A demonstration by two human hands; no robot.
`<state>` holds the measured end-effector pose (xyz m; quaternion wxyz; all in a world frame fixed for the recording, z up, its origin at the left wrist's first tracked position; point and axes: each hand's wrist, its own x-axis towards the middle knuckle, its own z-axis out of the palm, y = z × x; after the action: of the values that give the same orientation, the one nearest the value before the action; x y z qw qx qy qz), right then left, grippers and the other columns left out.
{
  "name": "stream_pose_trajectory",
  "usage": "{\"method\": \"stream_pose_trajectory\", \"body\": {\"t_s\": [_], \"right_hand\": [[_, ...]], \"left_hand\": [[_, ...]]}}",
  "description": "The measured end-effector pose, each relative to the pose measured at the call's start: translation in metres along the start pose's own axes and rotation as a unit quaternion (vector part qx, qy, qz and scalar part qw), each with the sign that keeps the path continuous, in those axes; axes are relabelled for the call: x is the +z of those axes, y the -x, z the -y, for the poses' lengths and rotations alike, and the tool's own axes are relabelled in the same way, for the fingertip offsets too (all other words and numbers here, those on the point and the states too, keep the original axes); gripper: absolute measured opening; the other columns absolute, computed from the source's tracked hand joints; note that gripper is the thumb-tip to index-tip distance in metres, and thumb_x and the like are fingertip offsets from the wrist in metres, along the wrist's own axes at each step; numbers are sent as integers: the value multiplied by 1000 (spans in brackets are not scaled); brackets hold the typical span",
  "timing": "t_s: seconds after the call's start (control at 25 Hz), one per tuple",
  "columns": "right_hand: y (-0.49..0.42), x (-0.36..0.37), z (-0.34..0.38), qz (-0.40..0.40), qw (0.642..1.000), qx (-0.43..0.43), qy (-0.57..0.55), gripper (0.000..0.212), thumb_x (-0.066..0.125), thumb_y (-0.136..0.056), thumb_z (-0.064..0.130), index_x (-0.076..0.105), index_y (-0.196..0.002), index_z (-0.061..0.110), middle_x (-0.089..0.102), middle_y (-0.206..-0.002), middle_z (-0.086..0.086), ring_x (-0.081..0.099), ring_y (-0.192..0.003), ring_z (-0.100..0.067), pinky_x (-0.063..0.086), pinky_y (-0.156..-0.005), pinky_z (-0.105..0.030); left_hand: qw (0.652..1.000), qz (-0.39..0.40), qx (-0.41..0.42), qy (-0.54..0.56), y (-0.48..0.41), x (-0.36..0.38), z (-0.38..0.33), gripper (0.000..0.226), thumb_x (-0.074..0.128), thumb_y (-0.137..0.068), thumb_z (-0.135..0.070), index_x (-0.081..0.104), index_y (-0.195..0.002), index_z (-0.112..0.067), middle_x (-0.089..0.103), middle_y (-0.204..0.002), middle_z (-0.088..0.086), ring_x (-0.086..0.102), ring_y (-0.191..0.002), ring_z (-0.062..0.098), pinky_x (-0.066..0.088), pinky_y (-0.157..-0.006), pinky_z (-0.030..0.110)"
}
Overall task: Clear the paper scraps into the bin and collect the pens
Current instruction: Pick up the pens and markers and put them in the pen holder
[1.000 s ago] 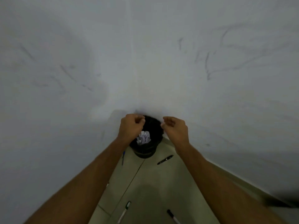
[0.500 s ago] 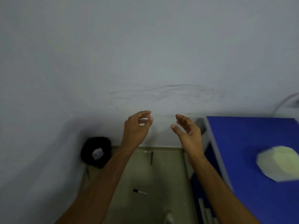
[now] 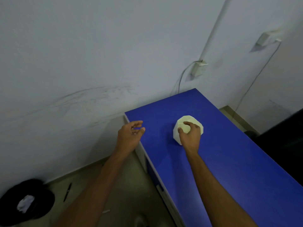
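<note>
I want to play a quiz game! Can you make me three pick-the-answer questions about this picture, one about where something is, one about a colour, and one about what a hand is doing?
1. Where is the black bin?
A. On the floor by the wall
B. On the table
C. In the person's hand

2. What colour is the table top?
A. Red
B. Blue
C. Green

3. What is the right hand doing?
A. Holding a pen
B. Resting flat on the floor
C. Reaching over the pale faceted cup, fingers curled at its rim

Answers: 1 A, it sits low on the left with white paper inside. 2 B, the top is bright blue. 3 C, the hand covers the cup's top.
</note>
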<state>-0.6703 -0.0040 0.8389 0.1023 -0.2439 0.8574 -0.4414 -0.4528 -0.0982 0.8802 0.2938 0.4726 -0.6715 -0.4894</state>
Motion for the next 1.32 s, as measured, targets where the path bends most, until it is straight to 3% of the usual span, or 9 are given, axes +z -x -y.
{"method": "stream_pose_trajectory", "body": {"t_s": [0.12, 0.2, 0.36, 0.56, 0.76, 0.92, 1.04, 1.2, 1.32], "right_hand": [[-49, -14, -35, 16, 989, 109, 101, 73, 77, -74, 40, 44, -137, 27, 27, -152, -13, 28, -139, -37, 40, -100, -58], [-74, -16, -51, 85, 980, 134, 122, 86, 80, -70, 46, 37, -142, 27, 22, -155, -15, 24, -140, -39, 37, -103, -59], [-80, -10, -51, 155, 977, 52, 140, 83, 84, -64, 46, 48, -133, 18, 55, -130, -14, 56, -113, -32, 53, -87, -45], [-8, 47, 26, 224, 964, -115, 89, 72, 84, -64, 43, 53, -126, 21, 56, -117, -5, 56, -96, -18, 53, -78, -38], [114, 146, 105, 371, 894, -246, 59, 68, 84, -67, 44, 55, -124, 20, 62, -121, -5, 61, -107, -22, 54, -87, -40], [233, 223, 136, 475, 816, -306, 122, 67, 86, -67, 37, 58, -122, 12, 62, -120, -12, 60, -108, -32, 46, -90, -38], [299, 271, 125, 530, 770, -317, 161, 70, 88, -65, 34, 58, -124, 11, 58, -123, -14, 58, -108, -31, 42, -86, -31], [365, 339, 85, 580, 713, -345, 189, 65, 88, -64, 22, 60, -123, 14, 48, -128, -16, 56, -109, -37, 45, -91, -39], [391, 403, 34, 613, 672, -360, 208, 65, 86, -66, 18, 59, -124, 14, 45, -133, -17, 53, -114, -36, 42, -92, -35]], "left_hand": [[1000, 18, -14, -14, 0, 25, 5, 33, 66, -90, -22, 64, -122, -16, 65, -116, -5, 61, -98, 8, 44, -74, 10], [999, 19, -29, -12, 2, 24, 10, 32, 65, -90, -21, 63, -122, -16, 65, -118, -3, 61, -104, 12, 46, -80, 16], [998, -15, -60, -12, 9, -1, 28, 29, 66, -89, -19, 66, -118, -17, 68, -110, -3, 63, -100, 11, 44, -72, 11], [988, -117, -100, -18, 32, -70, 66, 22, 71, -85, -20, 72, -106, -19, 72, -97, -5, 65, -82, 5, 44, -68, 8], [957, -238, -166, 24, 103, -170, 135, 15, 72, -82, -16, 73, -96, -22, 73, -88, -6, 65, -69, -4, 50, -75, 19], [893, -368, -247, 77, 199, -244, 204, 16, 70, -82, -16, 73, -97, -18, 73, -88, -6, 63, -66, -13, 49, -68, 7], [845, -419, -316, 100, 255, -263, 259, 18, 68, -82, -19, 73, -99, -22, 73, -94, -7, 64, -68, -3, 49, -58, 7], [792, -453, -388, 131, 302, -257, 330, 20, 68, -84, -20, 72, -103, -18, 72, -100, -2, 70, -79, 13, 60, -71, 29], [762, -474, -423, 122, 307, -240, 396, 17, 69, -84, -19, 73, -101, -17, 72, -98, -2, 66, -77, 7, 53, -70, 17]]}}
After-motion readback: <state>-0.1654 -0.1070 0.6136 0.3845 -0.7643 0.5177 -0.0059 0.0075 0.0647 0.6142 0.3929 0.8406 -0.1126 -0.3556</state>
